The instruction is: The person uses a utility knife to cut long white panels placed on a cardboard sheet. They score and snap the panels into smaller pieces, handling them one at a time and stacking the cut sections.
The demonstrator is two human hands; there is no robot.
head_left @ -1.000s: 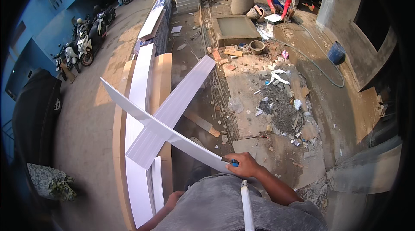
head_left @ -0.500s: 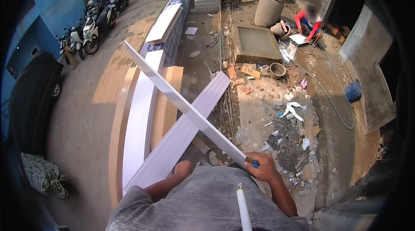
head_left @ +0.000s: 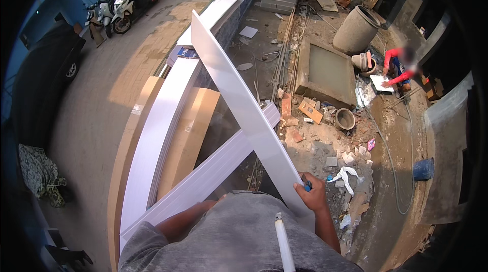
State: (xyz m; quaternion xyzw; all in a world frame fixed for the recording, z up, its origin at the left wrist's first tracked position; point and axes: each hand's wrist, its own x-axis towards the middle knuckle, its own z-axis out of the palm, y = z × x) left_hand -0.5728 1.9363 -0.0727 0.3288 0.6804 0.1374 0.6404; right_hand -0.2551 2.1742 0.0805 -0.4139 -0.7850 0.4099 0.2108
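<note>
A long white panel (head_left: 239,104) slants from the far left toward my body on the right. My right hand (head_left: 314,195) is closed on its near end, fingers at the right edge and thumb on top. A small tool with a blue part (head_left: 307,186), its kind unclear, is also in that hand. Beneath the panel, a stack of ribbed white strips (head_left: 203,173) crosses the other way. My left forearm (head_left: 185,217) lies over the near part of that stack. The left hand is almost wholly hidden by my grey shirt, so its fingers do not show.
Long white panels (head_left: 157,124) and brown cardboard (head_left: 190,134) lie at the left. Rubble (head_left: 351,157), a round pot (head_left: 345,119) and a concrete basin (head_left: 325,71) are at the right. A person in red sleeves (head_left: 401,66) crouches over a white piece. Motorbikes (head_left: 124,10) stand far left.
The long panel has swung more lengthwise, its broad face now showing, and its near end has come closer to my body. My left hand has slipped behind the shirt. My view has shifted left.
</note>
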